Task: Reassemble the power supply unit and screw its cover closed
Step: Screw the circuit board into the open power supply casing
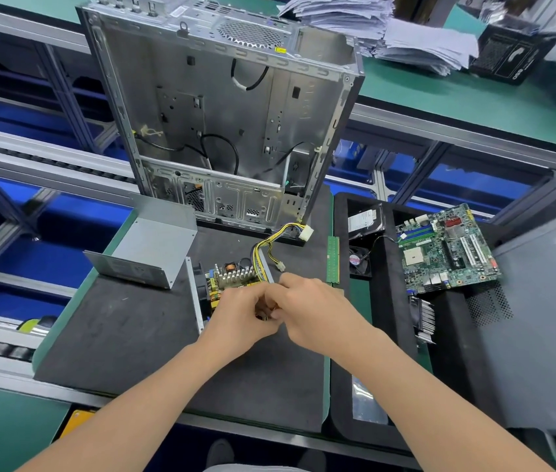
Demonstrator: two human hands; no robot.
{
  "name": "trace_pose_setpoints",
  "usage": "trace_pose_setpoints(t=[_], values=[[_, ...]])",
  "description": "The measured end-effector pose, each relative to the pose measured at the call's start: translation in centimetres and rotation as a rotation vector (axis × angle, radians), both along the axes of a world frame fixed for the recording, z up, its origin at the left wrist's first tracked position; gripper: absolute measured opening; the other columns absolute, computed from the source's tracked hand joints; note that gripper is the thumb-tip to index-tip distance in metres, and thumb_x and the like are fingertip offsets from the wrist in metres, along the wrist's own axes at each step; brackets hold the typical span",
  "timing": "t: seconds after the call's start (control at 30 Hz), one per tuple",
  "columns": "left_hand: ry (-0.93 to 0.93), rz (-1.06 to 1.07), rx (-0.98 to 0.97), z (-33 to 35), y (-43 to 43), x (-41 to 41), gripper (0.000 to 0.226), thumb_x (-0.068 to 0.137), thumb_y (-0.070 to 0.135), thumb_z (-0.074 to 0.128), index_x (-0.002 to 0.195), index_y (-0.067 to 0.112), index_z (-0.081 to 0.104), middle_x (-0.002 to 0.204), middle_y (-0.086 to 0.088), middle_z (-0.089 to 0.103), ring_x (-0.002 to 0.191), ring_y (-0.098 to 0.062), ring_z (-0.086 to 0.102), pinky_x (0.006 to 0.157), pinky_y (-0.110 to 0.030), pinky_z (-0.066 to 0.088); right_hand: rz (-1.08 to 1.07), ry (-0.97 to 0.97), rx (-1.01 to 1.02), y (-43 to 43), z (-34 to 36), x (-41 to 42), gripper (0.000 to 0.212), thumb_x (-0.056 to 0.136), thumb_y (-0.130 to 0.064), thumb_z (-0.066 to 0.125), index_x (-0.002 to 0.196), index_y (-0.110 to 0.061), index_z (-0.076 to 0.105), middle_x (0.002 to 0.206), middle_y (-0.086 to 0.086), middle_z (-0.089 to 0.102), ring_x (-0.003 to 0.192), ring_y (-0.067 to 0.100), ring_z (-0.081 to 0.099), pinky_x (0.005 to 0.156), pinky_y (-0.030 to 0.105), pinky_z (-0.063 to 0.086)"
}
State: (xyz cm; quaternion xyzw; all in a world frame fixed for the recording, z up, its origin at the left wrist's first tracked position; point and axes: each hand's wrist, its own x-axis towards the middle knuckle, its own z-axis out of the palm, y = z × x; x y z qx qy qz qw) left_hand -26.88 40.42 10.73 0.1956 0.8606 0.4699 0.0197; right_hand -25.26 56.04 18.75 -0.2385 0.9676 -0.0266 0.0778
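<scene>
The open power supply unit lies on the black mat, its circuit board, heat sink and fan exposed. Yellow and black cables run from it to white connectors. Its grey metal cover stands apart to the left. My left hand and my right hand meet over the unit's near right corner, fingers curled together around something small and dark that I cannot make out. The hands hide that part of the unit.
An empty computer case stands upright behind the unit. A RAM stick lies at the mat's right edge. A black foam tray to the right holds a motherboard, hard drive, fan and heat sink. Paper stacks lie beyond.
</scene>
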Motion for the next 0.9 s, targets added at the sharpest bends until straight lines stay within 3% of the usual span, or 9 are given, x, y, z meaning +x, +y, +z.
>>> trace_pose_setpoints(t=[0.13,0.23,0.33,0.47,0.53,0.6,0.7,0.9], values=[[-0.006,-0.010,-0.009,0.2,0.0,0.0,0.050,0.067,0.005,0.075,0.079,0.049,0.057,0.076,0.021,0.064,0.067,-0.001,0.059,0.061,-0.008,0.042,-0.031,0.017,-0.016,-0.3,-0.1,0.2,0.025,0.103,-0.023,0.055,0.126,-0.016,0.057,0.108,0.006,0.055,0.092,0.036,0.062,0.061,0.034,0.029],[-0.032,-0.030,-0.014,0.3,-0.2,0.0,0.040,0.068,0.004,0.076,0.085,0.038,0.063,0.071,0.015,0.065,0.068,-0.002,0.061,0.061,-0.009,0.043,-0.048,0.013,-0.045,-0.3,-0.1,0.2,0.024,0.102,-0.024,0.057,0.125,-0.017,0.057,0.107,0.005,0.055,0.093,0.036,0.063,0.056,0.032,0.027],[-0.119,-0.070,-0.030,0.7,-0.7,-0.4,0.042,0.073,-0.004,0.068,0.085,0.035,0.061,0.080,0.012,0.070,0.077,-0.002,0.067,0.066,-0.010,0.048,-0.035,-0.006,-0.109,0.0,-0.1,0.1,0.019,0.102,-0.025,0.059,0.120,-0.019,0.056,0.105,0.001,0.053,0.096,0.033,0.061,0.055,0.032,0.028],[-0.336,-0.109,0.021,1.4,-1.7,-1.5,0.050,0.083,-0.018,0.050,0.090,0.030,0.062,0.086,0.003,0.075,0.084,-0.007,0.074,0.074,-0.023,0.056,-0.038,0.006,-0.291,0.9,0.6,0.0,0.006,0.099,-0.025,0.064,0.104,-0.020,0.063,0.096,-0.003,0.053,0.092,0.026,0.059,0.070,0.039,0.049],[-0.371,-0.126,0.018,2.0,-2.0,-1.8,0.048,0.088,-0.017,0.048,0.095,0.027,0.064,0.090,0.001,0.078,0.087,-0.011,0.075,0.078,-0.029,0.058,-0.086,0.047,-0.392,1.5,1.2,-0.1,0.002,0.096,-0.023,0.067,0.097,-0.022,0.066,0.090,-0.007,0.054,0.085,0.017,0.057,0.077,0.042,0.051],[-0.347,-0.166,-0.025,2.6,-2.3,-2.1,0.041,0.092,-0.009,0.055,0.098,0.029,0.067,0.092,0.005,0.078,0.089,-0.010,0.074,0.080,-0.031,0.060,-0.145,0.108,-0.473,2.2,1.7,-0.2,0.004,0.093,-0.021,0.071,0.092,-0.022,0.068,0.085,-0.009,0.057,0.079,0.009,0.055,0.077,0.033,0.049],[-0.206,-0.211,-0.117,3.8,-2.6,-2.6,0.025,0.097,0.013,0.065,0.098,0.037,0.072,0.090,0.018,0.073,0.087,-0.007,0.069,0.074,-0.017,0.054,-0.246,0.160,-0.593,3.3,2.3,0.0,0.008,0.089,-0.021,0.077,0.086,-0.023,0.070,0.082,-0.013,0.062,0.079,0.006,0.059,0.072,0.015,0.043],[-0.008,-0.281,-0.222,6.1,-1.2,-4.6,0.017,0.099,0.013,0.066,0.102,0.030,0.071,0.097,0.020,0.067,0.092,0.004,0.059,0.077,-0.013,0.041,-0.464,0.178,-0.806,6.6,1.8,0.5,0.013,0.082,-0.020,0.085,0.079,-0.024,0.072,0.082,-0.009,0.068,0.072,0.013,0.060,0.067,0.023,0.048]])
